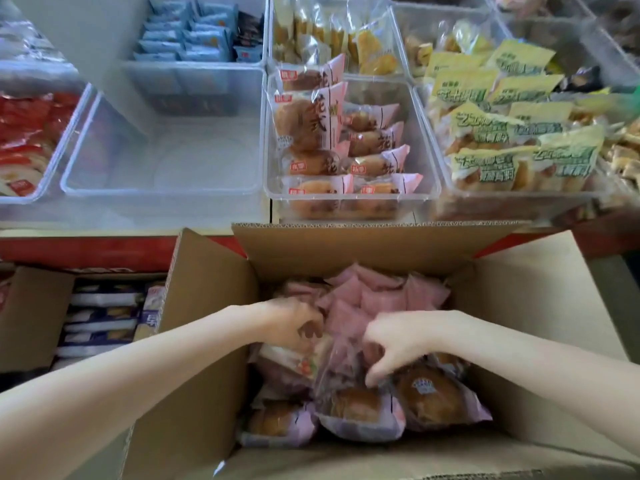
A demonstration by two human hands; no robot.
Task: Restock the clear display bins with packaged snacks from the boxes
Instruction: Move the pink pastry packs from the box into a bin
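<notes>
Both hands dig into the open snack box at lower centre.

Left hand (298, 323) and right hand (394, 344), slightly apart, curl around pink-wrapped buns (360, 410) in the cardboard box (207, 306), probably gathering a batch. Above, on the red-edged counter (86, 251), sit an empty clear bin (166, 188) and the half-filled bun bin (353, 199).

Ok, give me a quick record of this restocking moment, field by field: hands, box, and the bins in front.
left hand: in the open box, fingers curled on a pink-wrapped bun pack
right hand: in the same box, grip closed on a pack's wrapper
box: cardboard, flaps open, holding many pink bun packs
bun bin: directly behind the box, partly filled with matching packs
empty bin: clear, left of the bun bin
yellow-pack bin: right of the bun bin, piled high
</notes>
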